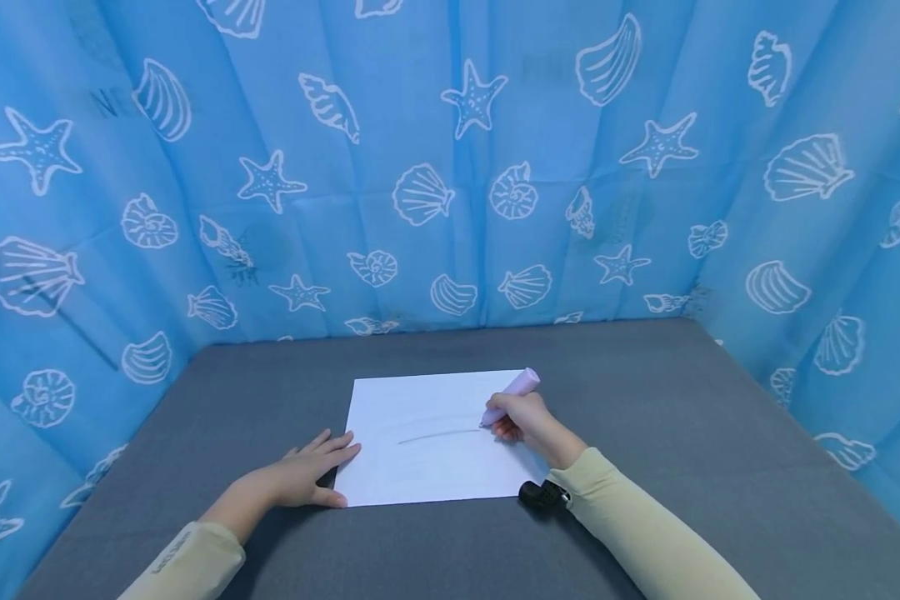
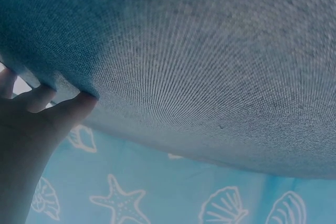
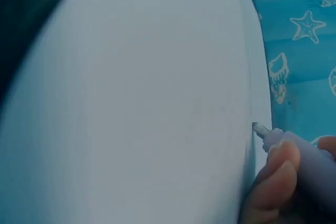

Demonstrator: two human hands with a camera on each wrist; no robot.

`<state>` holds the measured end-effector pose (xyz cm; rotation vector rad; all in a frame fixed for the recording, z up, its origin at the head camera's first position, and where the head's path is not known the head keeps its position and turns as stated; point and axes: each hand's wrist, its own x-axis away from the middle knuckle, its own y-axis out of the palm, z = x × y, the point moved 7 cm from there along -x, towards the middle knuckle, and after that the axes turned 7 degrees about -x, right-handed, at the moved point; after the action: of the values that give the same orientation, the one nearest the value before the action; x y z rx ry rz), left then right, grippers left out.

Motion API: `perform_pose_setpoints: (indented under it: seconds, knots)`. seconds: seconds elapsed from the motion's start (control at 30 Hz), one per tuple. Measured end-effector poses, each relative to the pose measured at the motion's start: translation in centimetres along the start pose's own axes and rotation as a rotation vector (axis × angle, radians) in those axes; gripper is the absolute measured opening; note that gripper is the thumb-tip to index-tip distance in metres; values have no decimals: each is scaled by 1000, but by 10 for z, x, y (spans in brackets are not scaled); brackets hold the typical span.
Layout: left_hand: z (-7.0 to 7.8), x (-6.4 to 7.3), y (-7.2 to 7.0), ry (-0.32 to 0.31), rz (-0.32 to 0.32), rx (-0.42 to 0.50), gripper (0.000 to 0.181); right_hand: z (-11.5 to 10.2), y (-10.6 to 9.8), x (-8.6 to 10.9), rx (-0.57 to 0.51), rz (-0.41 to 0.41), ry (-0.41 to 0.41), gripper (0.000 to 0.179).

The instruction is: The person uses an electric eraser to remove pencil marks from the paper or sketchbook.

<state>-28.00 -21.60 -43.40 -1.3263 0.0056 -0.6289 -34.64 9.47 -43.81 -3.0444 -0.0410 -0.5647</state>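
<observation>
A white sheet of paper lies flat, with a thin, slightly curved dark line across its middle. My right hand grips a thick lavender pen over the sheet's right part. In the head view, the pen's narrow tip meets the line's right end; the right wrist view shows the pen pinched in the fingers. At the sheet's left edge, my left hand rests with spread fingers, partly on the paper and partly on the cloth. Its fingers also show in the left wrist view.
A grey cloth covers the table under the paper. Behind and at both sides hangs a blue curtain with white shells and starfish. A small black device sits at the right wrist, by the paper's lower right corner.
</observation>
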Motion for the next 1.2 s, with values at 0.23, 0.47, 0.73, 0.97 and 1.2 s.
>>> perform_pose_setpoints:
  seconds: [0.23,0.47,0.73,0.97,1.2]
  knots:
    - [-1,1,2,6,2,7,86,0,0,0,-4,-6,5,17]
    - [0,1,2,7,2,12,87,2,-7,1,-118,-27,29,22]
    - [0,3,0,15,5,12,87,-3,-3,5,-89,-65,-9,18]
    - [2,4,-2,19,1,11,87,-1,-3,3,-42,-11,-18,15]
    - [2,4,-2,15,-6,7,87,-1,-5,3,-24,1,-13,17]
